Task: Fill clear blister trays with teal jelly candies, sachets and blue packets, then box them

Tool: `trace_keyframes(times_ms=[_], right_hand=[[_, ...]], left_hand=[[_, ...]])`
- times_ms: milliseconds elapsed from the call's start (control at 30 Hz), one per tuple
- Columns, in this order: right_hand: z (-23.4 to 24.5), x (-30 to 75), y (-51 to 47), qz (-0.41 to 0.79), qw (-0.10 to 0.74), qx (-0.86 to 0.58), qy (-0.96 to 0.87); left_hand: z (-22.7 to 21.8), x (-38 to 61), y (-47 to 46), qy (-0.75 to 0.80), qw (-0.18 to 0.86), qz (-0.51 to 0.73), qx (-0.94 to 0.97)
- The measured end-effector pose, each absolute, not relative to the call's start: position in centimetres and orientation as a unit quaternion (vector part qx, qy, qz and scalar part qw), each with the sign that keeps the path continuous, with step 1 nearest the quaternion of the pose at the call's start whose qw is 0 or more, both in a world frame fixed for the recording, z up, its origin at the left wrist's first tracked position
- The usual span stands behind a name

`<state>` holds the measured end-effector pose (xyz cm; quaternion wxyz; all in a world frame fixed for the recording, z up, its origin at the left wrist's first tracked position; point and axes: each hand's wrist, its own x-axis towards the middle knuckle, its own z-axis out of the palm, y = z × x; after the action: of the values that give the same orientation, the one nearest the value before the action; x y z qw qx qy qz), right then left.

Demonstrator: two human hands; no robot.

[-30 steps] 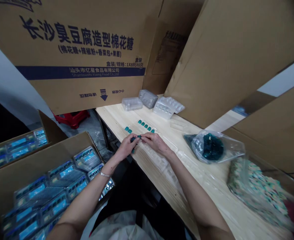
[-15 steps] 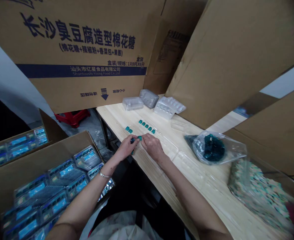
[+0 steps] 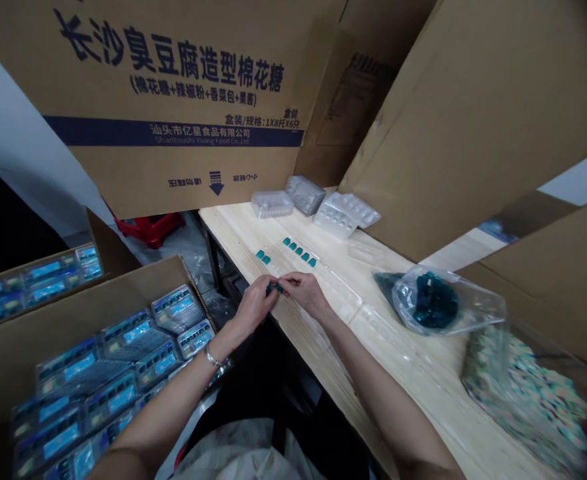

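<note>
Pinching a small teal piece [image 3: 274, 288] in the head view, the left grip [image 3: 256, 305] is drawn almost shut around it, while the right grip [image 3: 306, 295] comes in from the right, curled and nearly shut, meeting the piece from its other side; whether the right has hold of it too, I cannot tell. The piece sits between the two grips, closest to the left one, over the near edge of the bench [image 3: 238, 230]. Fingers hide most of it, so its long axis cannot be read. Ahead of the grips lie a row of five teal pieces [image 3: 299, 252] and, ahead of the left grip, a pair of teal pieces [image 3: 262, 255]. Just right of the right grip lies a clear tray [image 3: 340, 301], and farther right a plastic bag [image 3: 436, 301] of teal pieces. Stacked clear trays [image 3: 306, 195] stand well ahead. Left of the left grip, a carton [image 3: 123, 357] holds blue-labelled packs.
</note>
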<state>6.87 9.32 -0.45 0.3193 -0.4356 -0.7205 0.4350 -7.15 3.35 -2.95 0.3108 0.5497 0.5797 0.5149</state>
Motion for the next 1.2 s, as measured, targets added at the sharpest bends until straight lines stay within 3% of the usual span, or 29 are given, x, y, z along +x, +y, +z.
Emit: trace_keyframes(times_ms=[233,567,767,967,1067,1200], right_hand=[[-1.4,5.5,12.7,0.279,0.413,-0.389,-0.775],[-3.2,3.8,14.0,0.153,0.263,-0.342,-0.889],[-3.5,3.9,14.1,0.186,0.262,-0.368,-0.872],[-0.3,4.6,11.6,0.278,0.373,-0.348,-0.814],[1.7,5.2,9.4,0.309,0.357,-0.303,-0.828],[2.6,6.0,7.8,0.249,0.318,-0.294,-0.866]], left_hand=[[-3.9,-9.1,3.6,0.624,0.341,0.528,0.464],[-2.8,-9.6,2.6,0.588,0.504,0.538,0.332],[-1.2,-10.1,3.1,0.468,0.621,0.587,0.225],[-0.5,-9.5,4.1,0.395,0.66,0.62,0.154],[-0.8,-8.3,4.8,0.389,0.659,0.628,0.139],[-1.1,-6.2,5.4,0.394,0.664,0.621,0.138]])
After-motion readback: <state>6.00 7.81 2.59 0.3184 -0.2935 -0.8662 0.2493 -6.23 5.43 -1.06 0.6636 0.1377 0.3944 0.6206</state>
